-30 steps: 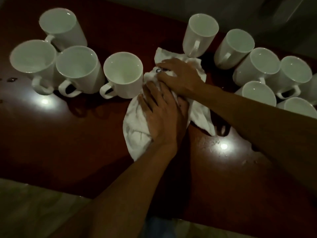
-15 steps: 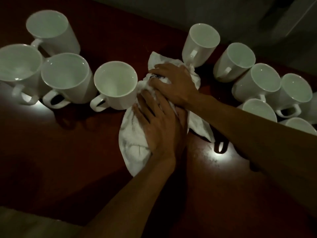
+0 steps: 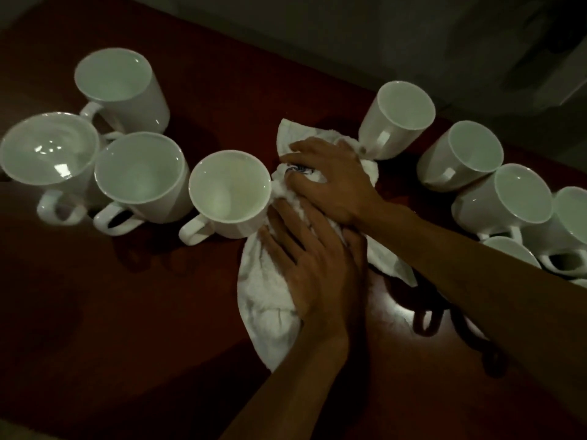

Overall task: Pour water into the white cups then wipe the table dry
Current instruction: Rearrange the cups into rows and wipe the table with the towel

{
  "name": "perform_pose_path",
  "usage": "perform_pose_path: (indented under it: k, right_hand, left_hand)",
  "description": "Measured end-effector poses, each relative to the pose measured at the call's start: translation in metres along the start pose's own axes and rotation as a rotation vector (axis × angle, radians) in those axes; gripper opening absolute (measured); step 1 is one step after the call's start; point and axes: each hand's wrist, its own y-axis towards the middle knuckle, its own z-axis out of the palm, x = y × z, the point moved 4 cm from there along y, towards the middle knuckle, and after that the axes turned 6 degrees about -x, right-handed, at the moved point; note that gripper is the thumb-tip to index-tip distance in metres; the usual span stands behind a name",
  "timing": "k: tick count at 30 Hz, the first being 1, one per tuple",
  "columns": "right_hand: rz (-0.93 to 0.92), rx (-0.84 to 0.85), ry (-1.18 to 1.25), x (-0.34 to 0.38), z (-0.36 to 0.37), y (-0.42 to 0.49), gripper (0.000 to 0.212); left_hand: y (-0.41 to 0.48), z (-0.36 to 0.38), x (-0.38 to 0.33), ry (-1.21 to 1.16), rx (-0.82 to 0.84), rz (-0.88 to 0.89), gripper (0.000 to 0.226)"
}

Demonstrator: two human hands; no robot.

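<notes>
Head view. Both hands are pressing a white towel [image 3: 270,296] onto the dark red-brown table [image 3: 127,312], in the gap between two groups of white mugs. The left hand [image 3: 317,274] is lying flat on the near part of the towel, fingers straight and spread, gripping nothing. The right hand [image 3: 333,182] is bearing on the bunched far part, fingers only lightly bent and not visibly pinching the fabric.

The towel is touching the wall of the nearest left-group mug [image 3: 230,193] and the handle of the far mug [image 3: 397,119]. Water levels are hard to read in the dim light.

Judged risks:
- A stroke to the left is likely to shove the nearest mug, sliding or tipping it and wetting the table again.
- A pull toward the near edge could drag the far mug by its handle.
- The right forearm is crossing close to the right-hand mug cluster [image 3: 505,198], so a wide sweep could knock one over.
</notes>
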Motion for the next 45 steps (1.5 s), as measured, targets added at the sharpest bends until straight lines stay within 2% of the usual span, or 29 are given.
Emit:
perform_pose_path:
  k: [7, 14, 18, 25, 30, 34, 41, 45]
  right_hand:
    - [-0.028, 0.038, -0.007, -0.005, 0.0, 0.011, 0.046]
    - [-0.112, 0.096, 0.003, -0.007, -0.001, 0.032, 0.045]
    - [-0.173, 0.146, -0.001, -0.008, -0.001, 0.048, 0.046]
    - [-0.168, 0.121, 0.063, -0.007, 0.003, 0.064, 0.044]
    - [-0.15, 0.107, 0.013, -0.004, 0.006, 0.068, 0.043]
    - [-0.157, 0.115, -0.016, -0.002, 0.009, 0.072, 0.052]
    - [-0.25, 0.181, -0.033, 0.006, 0.014, 0.08, 0.055]
    - [-0.263, 0.194, -0.049, 0.006, 0.012, 0.076, 0.055]
  left_hand:
    - [0.003, 0.001, -0.006, -0.015, -0.025, -0.048, 0.07]
    - [0.013, 0.009, -0.022, -0.017, -0.052, -0.175, 0.07]
    - [0.027, 0.018, -0.03, -0.061, -0.13, -0.282, 0.066]
    - [0.046, 0.029, -0.035, -0.051, -0.211, -0.401, 0.068]
    - [0.047, 0.029, -0.036, 0.011, -0.194, -0.392, 0.069]
    - [0.048, 0.028, -0.037, 0.027, -0.176, -0.404, 0.068]
    - [0.048, 0.025, -0.038, -0.008, -0.194, -0.441, 0.063]
    - [0.041, 0.02, -0.038, 0.005, -0.181, -0.401, 0.064]
